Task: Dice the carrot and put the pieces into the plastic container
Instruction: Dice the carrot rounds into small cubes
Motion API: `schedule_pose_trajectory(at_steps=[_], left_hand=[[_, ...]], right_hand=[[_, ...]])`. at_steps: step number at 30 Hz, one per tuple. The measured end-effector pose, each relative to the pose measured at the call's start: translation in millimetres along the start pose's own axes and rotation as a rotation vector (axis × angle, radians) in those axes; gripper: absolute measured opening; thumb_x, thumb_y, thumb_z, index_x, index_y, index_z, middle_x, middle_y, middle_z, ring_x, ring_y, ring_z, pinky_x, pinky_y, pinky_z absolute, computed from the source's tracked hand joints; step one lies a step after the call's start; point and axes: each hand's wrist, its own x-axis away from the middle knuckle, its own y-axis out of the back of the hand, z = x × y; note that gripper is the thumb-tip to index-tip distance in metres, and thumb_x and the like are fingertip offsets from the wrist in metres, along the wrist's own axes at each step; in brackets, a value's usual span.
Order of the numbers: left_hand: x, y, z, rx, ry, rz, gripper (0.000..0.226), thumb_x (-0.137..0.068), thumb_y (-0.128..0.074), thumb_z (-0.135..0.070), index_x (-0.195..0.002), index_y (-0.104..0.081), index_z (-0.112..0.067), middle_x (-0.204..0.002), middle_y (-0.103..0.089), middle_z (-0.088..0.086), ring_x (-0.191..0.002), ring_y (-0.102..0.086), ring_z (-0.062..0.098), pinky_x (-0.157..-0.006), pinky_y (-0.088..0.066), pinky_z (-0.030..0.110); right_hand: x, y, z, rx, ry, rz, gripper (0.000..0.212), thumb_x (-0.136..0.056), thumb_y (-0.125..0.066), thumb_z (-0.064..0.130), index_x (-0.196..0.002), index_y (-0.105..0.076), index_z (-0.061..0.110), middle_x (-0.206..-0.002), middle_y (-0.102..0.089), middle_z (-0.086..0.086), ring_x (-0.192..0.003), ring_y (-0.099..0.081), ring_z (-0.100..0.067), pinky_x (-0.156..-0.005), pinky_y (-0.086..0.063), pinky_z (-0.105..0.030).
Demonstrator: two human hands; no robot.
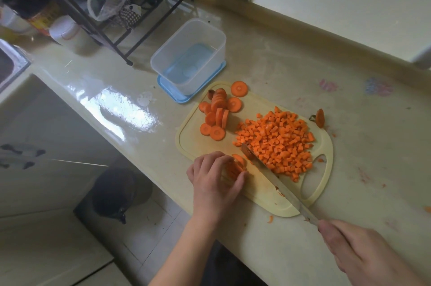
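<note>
The left hand (215, 175) sits curled over a small stack of carrot slices (236, 165) at the near corner of the cutting board (193, 146), fingertips bent down on top of them and the thumb pressing against their side. The right hand (363, 255) is closed around the handle of a knife (275, 180); the handle itself is hidden inside the fist. The long blade reaches forward and to the left from that hand across the board, and its tip lies just beyond the left hand's fingers, touching the near edge of the diced carrot (277, 143).

That pile of small orange cubes lies on the board ahead of the right hand and to the right of the left hand. Further out from the left hand, on the far end of the board, lie loose carrot rounds (218, 115), some leaning in a short row, others flat. The carrot's stem end (320, 118) stands at the board's far right edge, beyond the dice.

The plastic container (191, 57) stands well ahead of the left hand, past the rounds, its clear walls holding no carrot; it rests on its blue lid (168, 88), just beside the board's far corner. Both stand on the countertop (303, 76), where a few orange scraps lie near the right hand
</note>
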Motion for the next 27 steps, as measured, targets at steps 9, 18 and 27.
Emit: schedule_pose_trajectory(at_steps=[9,18,27], left_hand=[[-16.0,-2.3,-1.5,0.021,0.086,0.024,0.031,-0.082,-0.065,-0.056,-0.087,-0.076,-0.027,-0.097,-0.069,-0.011,-0.098,-0.051,0.011,-0.083,-0.023,0.029],[-34.0,16.2,14.6,0.014,0.022,0.231,0.014,-0.087,-0.066,-0.033,-0.09,-0.076,-0.023,-0.093,-0.067,-0.014,-0.093,-0.056,0.014,-0.081,-0.023,0.032],[-55.2,28.8,7.6,-0.051,-0.088,0.385,0.035,-0.086,-0.063,-0.05,-0.089,-0.074,-0.017,-0.09,-0.064,-0.005,-0.087,-0.06,0.025,-0.081,-0.046,0.044]], right_hand=[[3.0,1.1,0.0,-0.011,-0.025,-0.007,0.09,-0.05,-0.014,0.102,-0.068,-0.047,0.02,-0.047,-0.044,-0.001,-0.045,-0.042,-0.007,-0.047,-0.033,-0.021],[17.0,3.0,-1.1,-0.057,-0.081,-0.063,0.093,-0.049,-0.016,0.102,-0.07,-0.046,0.016,-0.047,-0.039,-0.001,-0.045,-0.038,-0.007,-0.047,-0.031,-0.021],[35.9,2.7,10.9,-0.071,-0.088,-0.131,0.065,-0.063,-0.024,0.081,-0.072,-0.045,0.019,-0.047,-0.036,0.0,-0.044,-0.035,-0.008,-0.046,-0.029,-0.021]])
